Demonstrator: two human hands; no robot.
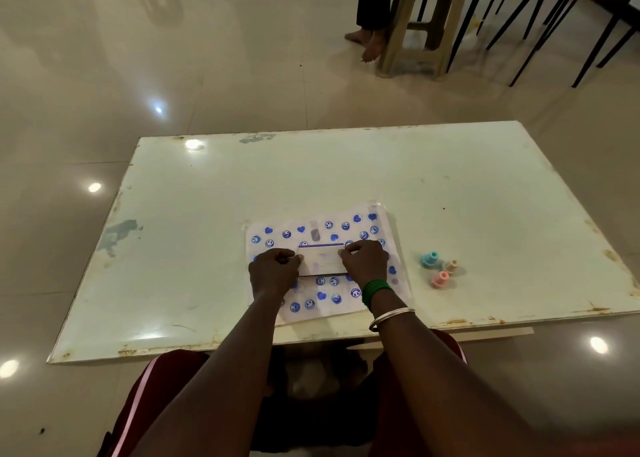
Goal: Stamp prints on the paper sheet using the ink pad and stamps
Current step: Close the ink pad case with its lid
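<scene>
A white paper sheet [304, 230] covered with several blue smiley and heart prints lies near the table's front edge. On its middle rests a flat whitish ink pad case [321, 260], a purple strip showing along its far edge. My left hand [273, 269] pinches the case's left end. My right hand [365, 261], with green and silver bangles on the wrist, grips its right end. Three small stamps stand on the table right of the sheet: a blue stamp [430, 259], a beige stamp [451, 265] and a pink stamp [440, 278].
The white table [450, 186] has worn edges and scuff marks. Beyond it on the tiled floor stand a beige plastic stool [420, 27] and black chair legs [540, 24], with another person's bare feet [367, 43] beside the stool.
</scene>
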